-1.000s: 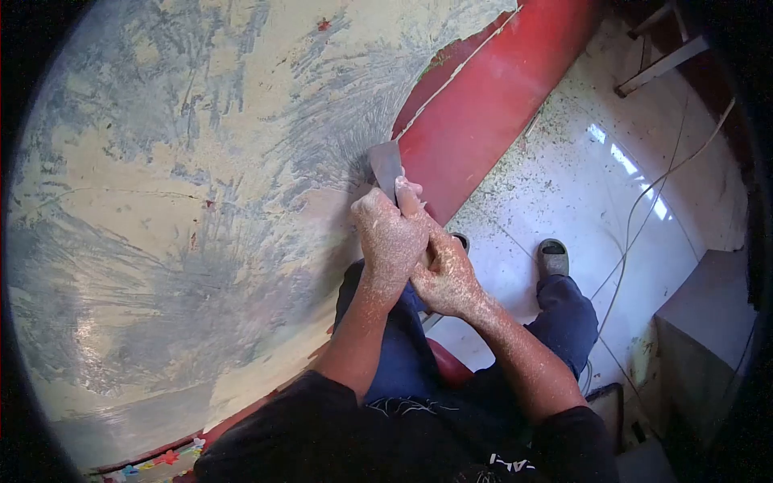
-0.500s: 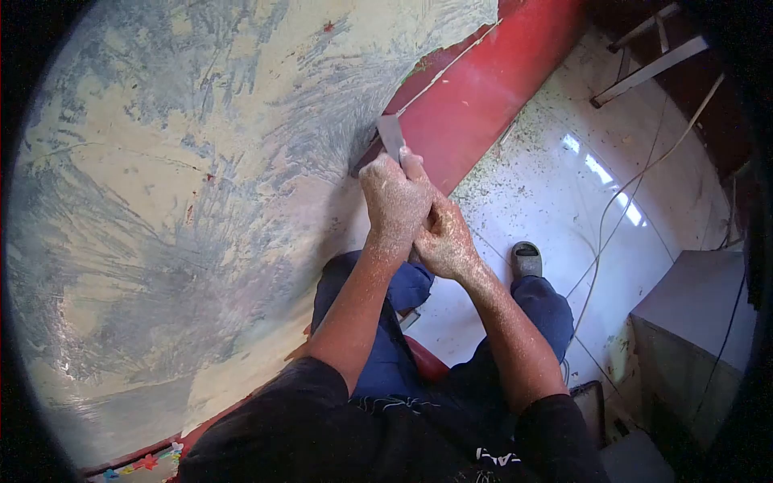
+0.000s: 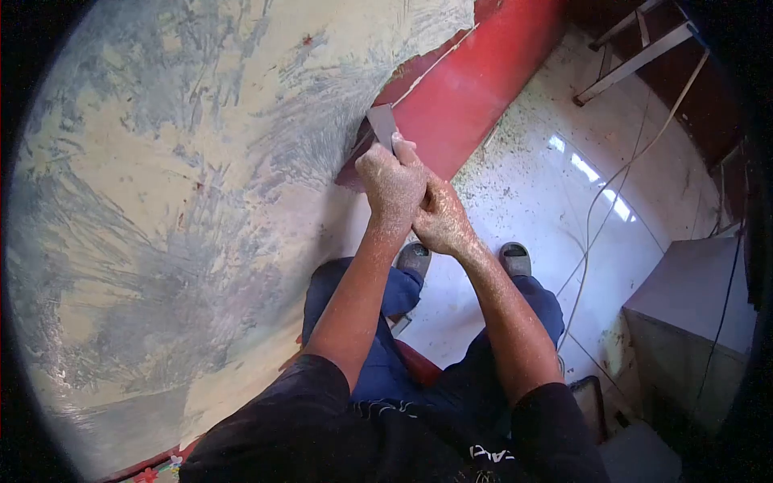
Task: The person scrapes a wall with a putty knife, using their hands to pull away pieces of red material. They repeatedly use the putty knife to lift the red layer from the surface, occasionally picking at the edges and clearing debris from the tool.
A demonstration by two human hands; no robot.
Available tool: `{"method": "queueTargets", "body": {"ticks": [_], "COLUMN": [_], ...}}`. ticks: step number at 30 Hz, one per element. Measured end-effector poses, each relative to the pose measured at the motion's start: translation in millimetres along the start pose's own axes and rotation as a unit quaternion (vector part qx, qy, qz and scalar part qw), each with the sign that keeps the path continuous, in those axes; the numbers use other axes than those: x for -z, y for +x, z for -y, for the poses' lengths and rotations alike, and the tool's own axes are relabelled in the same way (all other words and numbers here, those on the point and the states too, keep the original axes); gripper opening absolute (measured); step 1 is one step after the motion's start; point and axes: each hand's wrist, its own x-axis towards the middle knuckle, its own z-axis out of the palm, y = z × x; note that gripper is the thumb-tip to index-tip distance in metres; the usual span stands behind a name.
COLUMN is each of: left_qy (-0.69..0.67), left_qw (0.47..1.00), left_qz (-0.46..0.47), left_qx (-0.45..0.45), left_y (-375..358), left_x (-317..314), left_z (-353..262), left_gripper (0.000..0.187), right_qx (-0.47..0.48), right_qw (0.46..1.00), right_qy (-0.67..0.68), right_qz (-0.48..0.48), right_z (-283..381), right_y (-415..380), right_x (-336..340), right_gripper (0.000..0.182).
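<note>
Both my hands are closed around one scraper (image 3: 382, 125), whose flat metal blade sticks out past the fingers. My left hand (image 3: 394, 183) is in front, fingers wrapped close behind the blade. Just behind and to the right, my right hand (image 3: 440, 219) grips the rear of the tool, with the handle mostly hidden. The blade overlaps the edge where a patchy cream-and-grey wall (image 3: 241, 185) meets a red painted band (image 3: 459, 105). Pale dust and flakes cover my hands and forearms.
Scrapings (image 3: 499, 169) lie on the glossy tiled floor (image 3: 596, 241) along the red band. A pale cable (image 3: 600, 205) crosses the tiles. A grey box (image 3: 692, 290) stands at right, and a metal-legged stand (image 3: 632, 68) at the far top right. My sandalled feet (image 3: 515, 258) are below.
The view has shifted slightly, so the surroundings and hands sit a little further left and up. Both hands still hold the scraper at the wall edge. My left foot has come into view.
</note>
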Motion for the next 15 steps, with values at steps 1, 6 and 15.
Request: {"method": "queueTargets", "body": {"ticks": [1, 6, 15], "left_qy": [0.01, 0.025, 0.041], "left_qw": [1.0, 1.0, 0.998], "left_qz": [0.011, 0.018, 0.03], "left_qx": [-0.005, -0.003, -0.031], "left_y": [-0.7, 12.6, 38.0], "left_x": [2.4, 3.5, -26.1], "left_z": [-1.6, -7.8, -10.1], "left_gripper": [0.031, 0.031, 0.03], "right_qx": [0.002, 0.025, 0.032], "right_qw": [1.0, 0.993, 0.993], "right_qy": [-0.005, -0.114, -0.105], "right_qz": [-0.01, -0.007, -0.047], "right_z": [3.4, 5.8, 16.0], "right_y": [-4.0, 11.3, 30.2], "right_x": [-1.9, 4.6, 20.8], "right_gripper": [0.052, 0.056, 0.047]}}
